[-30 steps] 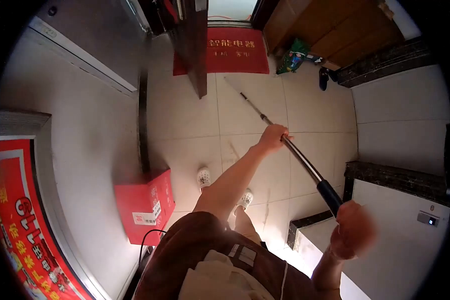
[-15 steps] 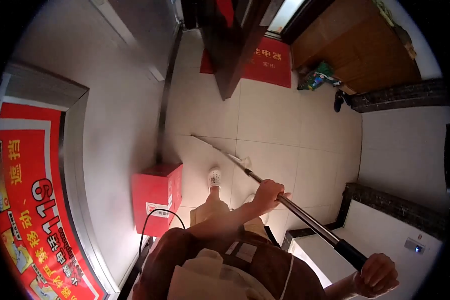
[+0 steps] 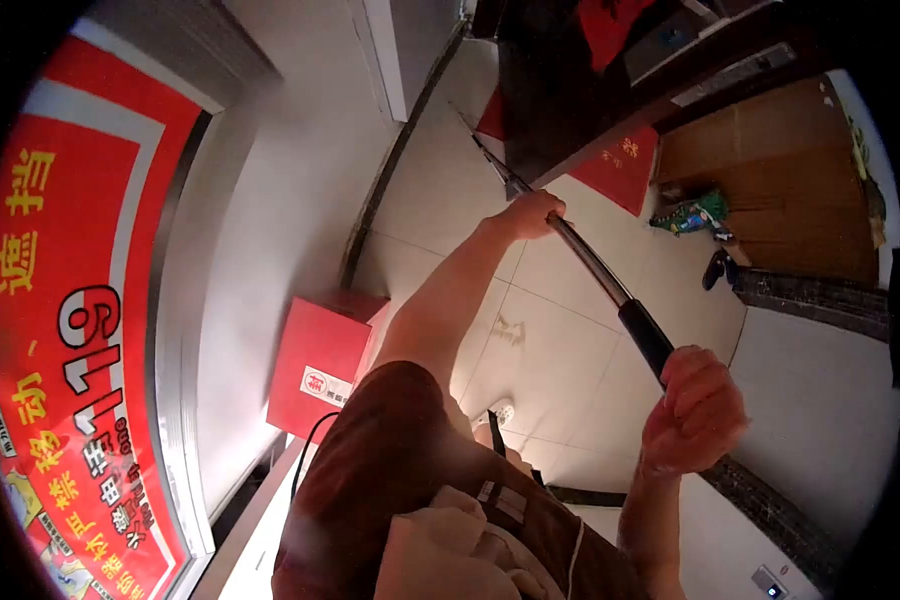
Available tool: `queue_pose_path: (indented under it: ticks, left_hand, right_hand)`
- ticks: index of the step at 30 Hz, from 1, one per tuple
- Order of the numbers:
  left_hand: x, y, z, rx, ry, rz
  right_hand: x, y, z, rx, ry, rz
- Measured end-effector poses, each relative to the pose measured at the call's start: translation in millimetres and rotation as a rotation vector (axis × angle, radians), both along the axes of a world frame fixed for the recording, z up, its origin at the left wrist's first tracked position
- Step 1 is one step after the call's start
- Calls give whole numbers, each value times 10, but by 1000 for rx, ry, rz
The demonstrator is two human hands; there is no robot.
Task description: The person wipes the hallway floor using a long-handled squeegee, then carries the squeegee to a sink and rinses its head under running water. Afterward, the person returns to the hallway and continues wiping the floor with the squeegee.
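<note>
A long metal pole [image 3: 595, 262] with a black grip runs diagonally over the tiled floor [image 3: 560, 330]. My left hand [image 3: 532, 215] is wrapped round the metal shaft, at the upper middle of the view. Lower right, my right hand [image 3: 698, 410] is closed round the black grip at the near end. The pole's far end reaches to the floor beside the dark open door [image 3: 570, 100]; what is fixed to its tip is too thin and dark to make out.
A red box [image 3: 320, 350] stands by the left wall, near a red poster [image 3: 80, 330]. Behind the door lies a red mat [image 3: 620, 175]. A green bag [image 3: 692, 214] and dark shoes [image 3: 718, 268] are by a brown wooden panel [image 3: 770, 190].
The view has turned, so the poster looks larger. The pole's far end first swung back near my feet, then out toward the door, with both hands still on it.
</note>
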State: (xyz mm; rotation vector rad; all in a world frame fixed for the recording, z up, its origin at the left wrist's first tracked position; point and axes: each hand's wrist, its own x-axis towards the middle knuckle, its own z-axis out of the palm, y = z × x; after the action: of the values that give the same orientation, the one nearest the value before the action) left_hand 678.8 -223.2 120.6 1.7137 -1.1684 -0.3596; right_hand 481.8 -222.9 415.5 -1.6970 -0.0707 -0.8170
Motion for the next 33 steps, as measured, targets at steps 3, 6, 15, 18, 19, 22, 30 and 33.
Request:
queue_pose_path:
  ticks: [3, 6, 15, 18, 19, 22, 30, 33]
  left_hand:
    - [-37, -46, -40, -124, 34, 189]
    - [-255, -45, 1, -183, 10, 329]
    - [-1539, 246, 249, -262, 30, 609]
    - [-2091, 317, 392, -221, 75, 701]
    - [-2300, 329, 418, -219, 77, 720]
    - [-2955, 266, 451, -252, 81, 746]
    - [-4641, 89, 828, -98, 174, 552]
    - [-5187, 244, 782, 39, 170, 304]
  right_hand:
    - [119, -61, -20, 311, 27, 7]
    - [25, -118, 53, 218, 17, 108]
    - [-975, -487, 434, 60, 179, 449]
    - [-1336, -468, 565, 75, 174, 493]
    - [-1505, -524, 573, 52, 184, 509]
    - [-2072, -919, 578, 17, 229, 831]
    - [-2954, -1624, 1114, -30, 364, 1674]
    - [-3784, -1783, 1094, 67, 378, 1618]
